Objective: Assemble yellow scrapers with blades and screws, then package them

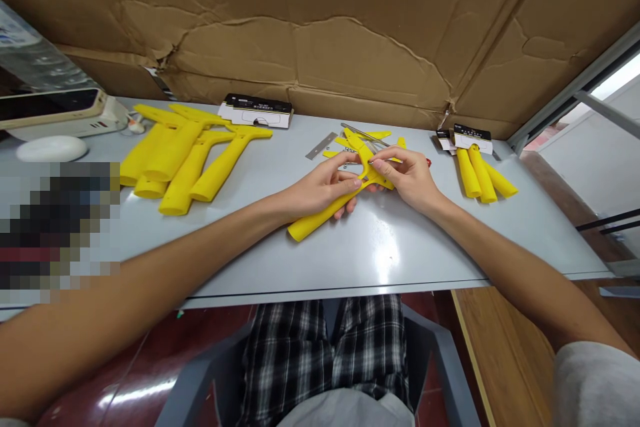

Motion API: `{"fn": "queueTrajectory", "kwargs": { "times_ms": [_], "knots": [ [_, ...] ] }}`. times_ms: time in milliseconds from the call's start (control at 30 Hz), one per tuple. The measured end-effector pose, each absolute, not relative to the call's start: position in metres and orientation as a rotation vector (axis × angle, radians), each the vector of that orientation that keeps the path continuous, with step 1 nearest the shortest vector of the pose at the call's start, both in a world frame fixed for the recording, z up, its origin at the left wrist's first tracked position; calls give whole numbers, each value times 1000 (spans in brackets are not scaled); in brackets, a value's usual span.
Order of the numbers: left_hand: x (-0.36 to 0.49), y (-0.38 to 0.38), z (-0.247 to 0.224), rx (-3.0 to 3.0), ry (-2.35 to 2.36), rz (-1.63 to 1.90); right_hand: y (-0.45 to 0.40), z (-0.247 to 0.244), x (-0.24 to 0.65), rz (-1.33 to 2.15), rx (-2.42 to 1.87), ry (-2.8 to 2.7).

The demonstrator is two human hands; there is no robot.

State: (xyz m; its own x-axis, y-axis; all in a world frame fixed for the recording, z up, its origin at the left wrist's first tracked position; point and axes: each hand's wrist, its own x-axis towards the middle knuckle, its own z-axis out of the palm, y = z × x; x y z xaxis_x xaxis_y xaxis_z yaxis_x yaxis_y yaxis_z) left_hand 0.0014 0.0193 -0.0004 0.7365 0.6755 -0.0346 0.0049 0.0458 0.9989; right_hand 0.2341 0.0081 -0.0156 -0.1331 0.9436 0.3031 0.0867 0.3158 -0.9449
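Left hand [320, 188] gripping yellow scraper handle [325, 212], right hand [407, 177] pinching its head end, above grey tabletop [380, 247], yellow handle pile [185, 157] left

Pile of yellow handles [185, 157], black-and-white box [256, 111], metal blade [321, 145], white mouse [51, 148], cardboard backdrop [325, 33]

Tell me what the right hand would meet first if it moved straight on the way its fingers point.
The right hand points left, toward the left hand. It would probably first meet the yellow scraper both hands hold, then the left hand's fingers.
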Motion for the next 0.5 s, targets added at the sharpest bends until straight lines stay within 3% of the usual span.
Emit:
{"fn": "queueTrajectory", "kwargs": {
  "times_ms": [200, 500],
  "knots": [
    [10, 14, -6, 1493, 608, 662, 11, -21, 234, 1017, -982, -1501],
    [16, 7, -13, 1500, 655, 749, 10, -22, 228, 753, -1054, -1546]
  ]
}}
